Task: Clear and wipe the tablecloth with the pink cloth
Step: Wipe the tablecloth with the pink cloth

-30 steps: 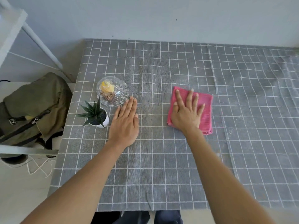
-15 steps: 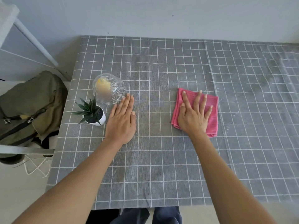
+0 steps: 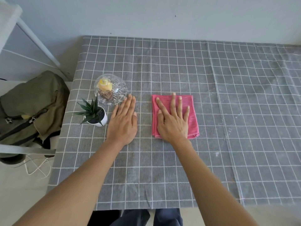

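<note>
The tablecloth (image 3: 171,168) is woven cloth, gray with thin white lines, matt and a bit rough, with pale dusty marks to the right of the pink cloth (image 3: 193,111). The pink cloth is soft and fuzzy, folded, not shiny. Left of it, the glass bowl (image 3: 114,88) is clear, shiny cut glass with bumpy patterns. The small plant pot (image 3: 101,119) is white, smooth and glossy. Beside the table, the green backpack (image 3: 31,103) is dull, wrinkled fabric with small metal buckles.
</note>
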